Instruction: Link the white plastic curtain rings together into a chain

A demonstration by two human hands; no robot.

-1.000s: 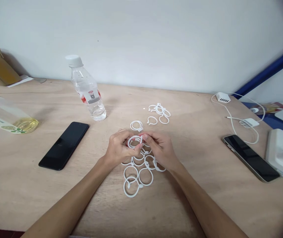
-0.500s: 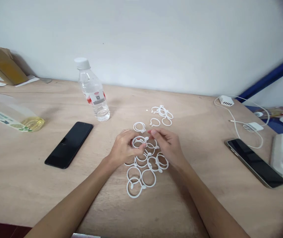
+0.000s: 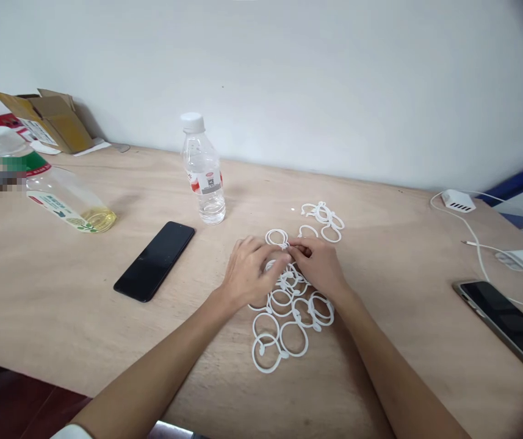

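White plastic rings [image 3: 293,355] with small tabs and gaps lie in a loose, overlapping pile on the wooden table. My left hand [image 3: 252,271] is over the pile's far left side, thumb and index finger apart, the index tip at a separate small stack of rings [image 3: 276,230]. My right hand [image 3: 320,263] comes in from the right with curled fingers. Its thumb and index finger pinch at the tabbed end of that small stack; the exact hold is partly hidden. Another cluster of white rings [image 3: 331,233] lies just beyond my right hand.
A water bottle [image 3: 206,177] stands behind my left hand. A black phone [image 3: 155,261] lies left, near a tilted oil bottle [image 3: 71,198] and an open cardboard box [image 3: 62,119]. Right are another phone [image 3: 511,326], a white charger [image 3: 458,200] and cables.
The view has turned left, so everything sits further right. My left hand has let go of the ring it held over the pile. Both hands have come together at the small ring stack.
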